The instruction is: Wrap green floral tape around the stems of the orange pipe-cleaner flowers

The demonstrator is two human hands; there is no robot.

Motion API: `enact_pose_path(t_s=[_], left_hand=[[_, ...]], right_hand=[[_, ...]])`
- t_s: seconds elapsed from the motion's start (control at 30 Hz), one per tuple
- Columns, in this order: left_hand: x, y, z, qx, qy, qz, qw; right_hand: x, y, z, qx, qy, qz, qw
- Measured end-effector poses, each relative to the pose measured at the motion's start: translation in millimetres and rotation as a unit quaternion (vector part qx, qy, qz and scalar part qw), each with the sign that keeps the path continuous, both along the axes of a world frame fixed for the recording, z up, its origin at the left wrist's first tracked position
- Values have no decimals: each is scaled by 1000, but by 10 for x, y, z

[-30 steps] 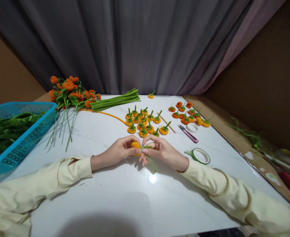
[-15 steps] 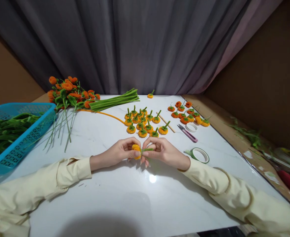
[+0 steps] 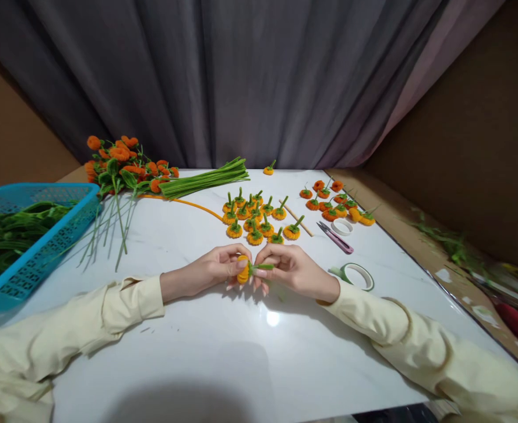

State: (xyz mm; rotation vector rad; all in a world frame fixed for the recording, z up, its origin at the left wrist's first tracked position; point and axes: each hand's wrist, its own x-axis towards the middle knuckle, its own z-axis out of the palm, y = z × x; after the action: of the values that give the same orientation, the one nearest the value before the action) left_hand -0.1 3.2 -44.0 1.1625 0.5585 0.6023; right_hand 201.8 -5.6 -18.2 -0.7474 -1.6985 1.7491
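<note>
Between both hands, just above the white table, is a small yellow-orange pipe-cleaner pumpkin [image 3: 243, 271] tipped on its side, its green stem [image 3: 263, 267] pointing right. My left hand [image 3: 217, 269] pinches the round yellow body between thumb and fingers. The thumb and fingers of my right hand [image 3: 291, 271] are closed on the green stem. Just beyond the hands stand several similar yellow pumpkins [image 3: 255, 237] with upright green stems.
A blue basket [image 3: 42, 244] of green leaves sits left. Orange flowers [image 3: 120, 154] and green pipe cleaners [image 3: 206, 181] lie behind. To the right are orange pumpkins [image 3: 329, 215], pink-handled snips [image 3: 338, 241], a white ring [image 3: 341, 227] and green tape [image 3: 358, 276].
The pumpkin has turned slightly in my fingers, so more of its ribbed body and green base shows. Both hands stay in nearly the same place.
</note>
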Motion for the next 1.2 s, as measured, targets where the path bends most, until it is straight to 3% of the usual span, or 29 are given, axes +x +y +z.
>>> enact_pose_path(t_s=[0.33, 0.7, 1.07, 1.2], left_hand=[[-7, -1, -4, -31, -14, 10, 999], [8, 3, 14, 7, 6, 46, 999], [15, -4, 21, 14, 21, 50, 998], [5, 3, 3, 26, 21, 34, 999]], right_hand=[[16, 11, -28, -16, 25, 8, 1000], [-9, 11, -49, -53, 39, 10, 998], [-15, -40, -15, 38, -51, -37, 997], [14, -45, -31, 184, -117, -49, 975]])
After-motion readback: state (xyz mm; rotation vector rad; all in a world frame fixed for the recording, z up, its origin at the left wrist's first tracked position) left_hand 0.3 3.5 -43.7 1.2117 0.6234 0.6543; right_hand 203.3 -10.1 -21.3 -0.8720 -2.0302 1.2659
